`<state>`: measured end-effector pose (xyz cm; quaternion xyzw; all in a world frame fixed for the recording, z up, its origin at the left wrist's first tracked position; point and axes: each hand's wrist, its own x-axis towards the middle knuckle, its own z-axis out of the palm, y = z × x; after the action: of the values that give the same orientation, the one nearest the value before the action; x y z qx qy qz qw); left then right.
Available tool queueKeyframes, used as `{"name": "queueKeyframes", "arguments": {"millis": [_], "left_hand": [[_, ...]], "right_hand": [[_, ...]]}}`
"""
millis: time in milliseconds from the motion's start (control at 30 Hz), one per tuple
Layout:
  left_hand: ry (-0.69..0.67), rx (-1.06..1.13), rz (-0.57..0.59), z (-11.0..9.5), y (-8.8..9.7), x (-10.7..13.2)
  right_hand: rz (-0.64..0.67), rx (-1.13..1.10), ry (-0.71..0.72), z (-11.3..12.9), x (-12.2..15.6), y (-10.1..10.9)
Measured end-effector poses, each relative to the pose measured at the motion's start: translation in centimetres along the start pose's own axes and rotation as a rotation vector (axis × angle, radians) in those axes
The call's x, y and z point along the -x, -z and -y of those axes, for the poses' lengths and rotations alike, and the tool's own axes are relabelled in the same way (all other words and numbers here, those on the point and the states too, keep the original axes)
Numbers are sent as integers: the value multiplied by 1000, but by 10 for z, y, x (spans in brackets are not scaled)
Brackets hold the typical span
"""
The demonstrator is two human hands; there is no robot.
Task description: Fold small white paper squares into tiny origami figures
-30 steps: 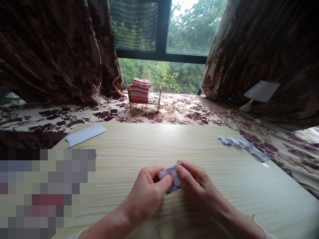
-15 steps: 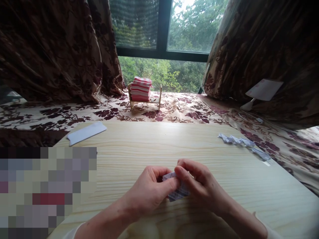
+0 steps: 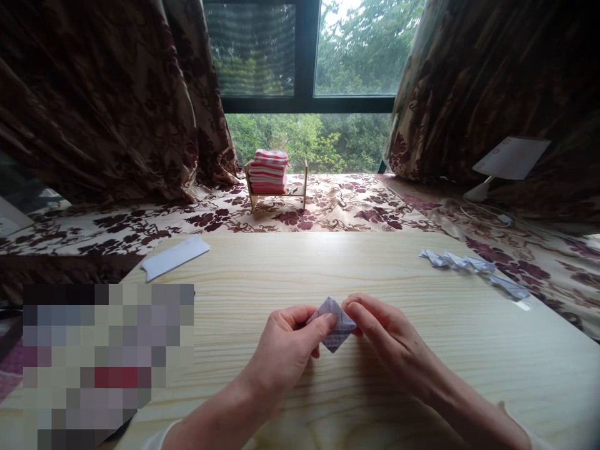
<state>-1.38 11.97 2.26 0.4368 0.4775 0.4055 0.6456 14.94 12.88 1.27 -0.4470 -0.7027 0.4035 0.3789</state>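
Observation:
A small folded paper square (image 3: 335, 338) with faint print is held corner-up above the near middle of the table. My left hand (image 3: 293, 337) is closed on its left side, the thumb lying across the front face. My right hand (image 3: 382, 325) pinches the paper's right corner between thumb and fingers. Along the table's right edge lie several folded white paper pieces (image 3: 462, 262) in a row. A white folded paper strip (image 3: 175, 257) rests near the far left corner of the table.
The pale wooden table (image 3: 300, 269) meets a flower-patterned cloth ledge (image 3: 365, 209) under the window. A small wooden rack (image 3: 305, 184) holds stacked red-and-white striped cloths (image 3: 268, 172). A white lamp (image 3: 510, 157) with a cord stands at right. A pixelated patch hides the near left.
The paper has come up and turned, now showing a diamond face. My right thumb and fingers have shifted from its top to its right corner. The view has moved slightly.

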Motion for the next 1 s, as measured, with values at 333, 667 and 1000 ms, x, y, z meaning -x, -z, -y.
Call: {"name": "queueKeyframes", "arguments": {"millis": [333,667,1000], "left_hand": [[98,65,101,-2,3,-1],[53,-17,103,-3,9,-3],[71,-65,166,-4,12,-2]], "right_hand": [[-14,7,10,-2,1,-3],[4,114,184,-3,5,3],[48,51,187,-6,2,3]]}}
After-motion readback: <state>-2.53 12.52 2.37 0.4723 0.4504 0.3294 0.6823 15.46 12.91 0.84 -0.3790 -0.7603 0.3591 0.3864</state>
